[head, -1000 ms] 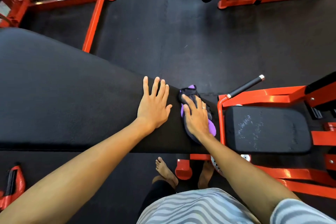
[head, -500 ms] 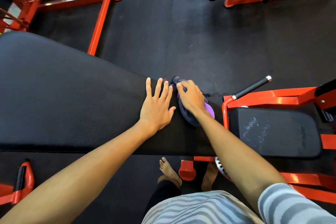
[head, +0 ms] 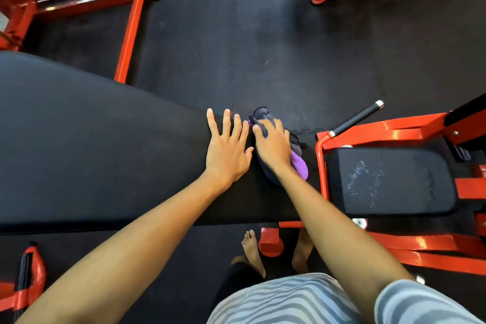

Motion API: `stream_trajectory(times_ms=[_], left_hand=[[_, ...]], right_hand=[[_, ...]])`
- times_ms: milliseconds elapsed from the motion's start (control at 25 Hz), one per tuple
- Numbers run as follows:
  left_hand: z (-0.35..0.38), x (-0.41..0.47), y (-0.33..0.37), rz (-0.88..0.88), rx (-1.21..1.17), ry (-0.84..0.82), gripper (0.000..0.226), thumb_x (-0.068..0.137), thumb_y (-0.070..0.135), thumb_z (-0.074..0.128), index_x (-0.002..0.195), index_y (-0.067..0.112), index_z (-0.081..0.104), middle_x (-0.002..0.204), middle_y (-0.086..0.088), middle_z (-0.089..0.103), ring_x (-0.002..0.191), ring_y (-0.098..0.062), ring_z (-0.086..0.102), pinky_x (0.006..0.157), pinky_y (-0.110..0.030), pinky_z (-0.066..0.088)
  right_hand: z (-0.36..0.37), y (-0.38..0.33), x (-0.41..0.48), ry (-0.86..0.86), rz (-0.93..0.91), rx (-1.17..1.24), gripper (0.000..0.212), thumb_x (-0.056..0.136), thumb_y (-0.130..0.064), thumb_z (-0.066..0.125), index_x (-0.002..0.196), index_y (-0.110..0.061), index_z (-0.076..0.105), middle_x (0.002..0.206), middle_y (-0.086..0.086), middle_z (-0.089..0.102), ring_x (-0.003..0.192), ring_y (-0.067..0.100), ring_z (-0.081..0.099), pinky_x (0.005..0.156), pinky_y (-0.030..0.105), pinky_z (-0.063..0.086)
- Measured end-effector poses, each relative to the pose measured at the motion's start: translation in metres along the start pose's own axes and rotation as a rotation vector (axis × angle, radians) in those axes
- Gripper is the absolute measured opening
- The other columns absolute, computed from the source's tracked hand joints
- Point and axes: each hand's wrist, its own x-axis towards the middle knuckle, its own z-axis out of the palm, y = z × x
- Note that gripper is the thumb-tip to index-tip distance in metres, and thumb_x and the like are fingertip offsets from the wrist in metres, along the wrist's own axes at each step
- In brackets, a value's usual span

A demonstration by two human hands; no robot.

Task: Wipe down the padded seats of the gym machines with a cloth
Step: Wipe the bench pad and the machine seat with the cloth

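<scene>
Head view, looking down. Long black pad (head: 92,152) runs from the left edge to the middle of the frame, narrowing to the right. Left grip (head: 227,151) lies flat on the pad near its far edge, wide, fingers straight and spread, holding nothing. Right grip (head: 273,147) is just beside it, thumbs nearly touching. Its fingers are bent over a bunched cloth (head: 299,166) and hold it down against the pad.

Cloth is dark grey with a purple part. It sits on the right end of the pad at the far edge, mostly under the right grip; purple shows by the wrist and dark folds poke out past the fingertips.

Smaller black seat (head: 389,179) is just right of the pad's end, with pale speckled marks on top. A red frame (head: 394,129) surrounds it, and one red bar stands between pad and seat. Black handle (head: 357,117) with a silver tip angles up from the frame's far corner.

Black rubber floor (head: 263,47) all round. More red machine frames sit top left and top right, well apart from the pad. Bare feet (head: 252,250) are on the floor under the pad's near edge — striped shirt (head: 284,300) at the bottom.
</scene>
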Motion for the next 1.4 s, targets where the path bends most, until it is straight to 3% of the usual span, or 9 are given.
stream_trajectory(times_ms=[120, 320, 480, 600, 760, 880, 1160, 1240, 1400], left_hand=[[0.001, 0.002, 0.0, 0.001, 0.005, 0.0, 0.072, 0.104, 0.055, 0.011, 0.161, 0.012, 0.012, 0.166, -0.018, 0.017, 0.153, -0.046, 0.005, 0.111, -0.077, 0.002], [0.004, 0.007, 0.001, 0.032, 0.022, -0.019, 0.071, 0.104, 0.055, 0.011, 0.162, 0.013, 0.011, 0.168, -0.011, 0.016, 0.153, -0.047, 0.006, 0.111, -0.078, 0.001], [0.005, 0.009, 0.002, 0.073, 0.025, -0.034, 0.07, 0.105, 0.052, 0.01, 0.162, 0.013, 0.008, 0.169, -0.009, 0.014, 0.153, -0.045, 0.005, 0.112, -0.077, 0.001], [0.005, 0.011, 0.004, 0.131, 0.022, -0.055, 0.07, 0.105, 0.052, 0.008, 0.162, 0.012, 0.004, 0.17, -0.008, 0.008, 0.155, -0.04, 0.001, 0.113, -0.076, -0.002], [0.007, 0.017, 0.005, 0.219, -0.018, -0.068, 0.066, 0.106, 0.048, 0.01, 0.162, 0.013, 0.004, 0.17, -0.007, 0.002, 0.157, -0.032, -0.003, 0.116, -0.072, -0.004], [0.008, 0.019, 0.005, 0.235, -0.033, -0.071, 0.065, 0.107, 0.045, 0.011, 0.162, 0.012, 0.006, 0.17, -0.007, 0.003, 0.157, -0.029, -0.003, 0.118, -0.069, -0.006], [0.009, 0.018, 0.01, 0.354, -0.04, -0.086, 0.061, 0.108, 0.04, 0.013, 0.162, 0.01, 0.009, 0.17, -0.008, 0.004, 0.157, -0.027, -0.004, 0.124, -0.056, -0.009], [0.01, 0.012, 0.015, 0.374, -0.045, -0.08, 0.061, 0.108, 0.04, 0.016, 0.161, 0.01, 0.012, 0.17, -0.009, 0.006, 0.157, -0.026, -0.003, 0.124, -0.054, -0.009], [0.013, -0.002, 0.026, 0.465, -0.05, -0.12, 0.062, 0.108, 0.041, 0.016, 0.162, 0.01, 0.011, 0.17, -0.008, 0.005, 0.157, -0.026, -0.002, 0.125, -0.051, -0.008]], right_hand=[[0.004, 0.055, -0.024, 0.111, 0.038, -0.044, 0.046, 0.102, -0.051, 0.043, 0.146, -0.038, 0.047, 0.158, 0.001, 0.035, 0.142, 0.033, 0.035, 0.115, 0.049, 0.032], [-0.008, 0.082, 0.006, 0.105, 0.518, 0.079, 0.059, 0.103, -0.057, 0.037, 0.157, -0.032, 0.033, 0.165, 0.005, 0.024, 0.149, 0.036, 0.026, 0.118, 0.052, 0.023], [0.017, 0.035, -0.041, 0.134, 0.239, 0.025, 0.048, 0.105, -0.051, 0.039, 0.152, -0.039, 0.042, 0.162, 0.003, 0.031, 0.144, 0.033, 0.031, 0.117, 0.049, 0.025], [0.022, 0.057, -0.103, 0.15, 0.055, 0.014, 0.044, 0.106, -0.044, 0.045, 0.15, -0.044, 0.044, 0.159, 0.004, 0.035, 0.144, 0.03, 0.032, 0.117, 0.046, 0.027], [0.012, 0.11, -0.078, 0.183, 0.321, 0.006, 0.047, 0.105, -0.045, 0.043, 0.151, -0.036, 0.044, 0.16, 0.007, 0.034, 0.143, 0.037, 0.034, 0.114, 0.049, 0.029], [0.01, 0.096, -0.038, 0.221, 0.529, 0.064, 0.051, 0.104, -0.047, 0.036, 0.152, -0.03, 0.039, 0.16, 0.009, 0.032, 0.143, 0.04, 0.034, 0.115, 0.05, 0.026], [0.036, 0.062, -0.125, 0.286, 0.13, 0.037, 0.037, 0.101, -0.038, 0.05, 0.137, -0.033, 0.057, 0.136, 0.006, 0.052, 0.128, 0.033, 0.046, 0.104, 0.047, 0.038], [0.037, 0.092, -0.142, 0.301, 0.213, 0.006, 0.036, 0.101, -0.037, 0.051, 0.136, -0.031, 0.057, 0.137, 0.008, 0.051, 0.129, 0.036, 0.047, 0.104, 0.048, 0.038], [0.022, 0.114, -0.11, 0.318, 0.592, 0.123, 0.043, 0.102, -0.04, 0.047, 0.143, -0.031, 0.05, 0.155, 0.009, 0.032, 0.143, 0.039, 0.033, 0.113, 0.053, 0.027]])
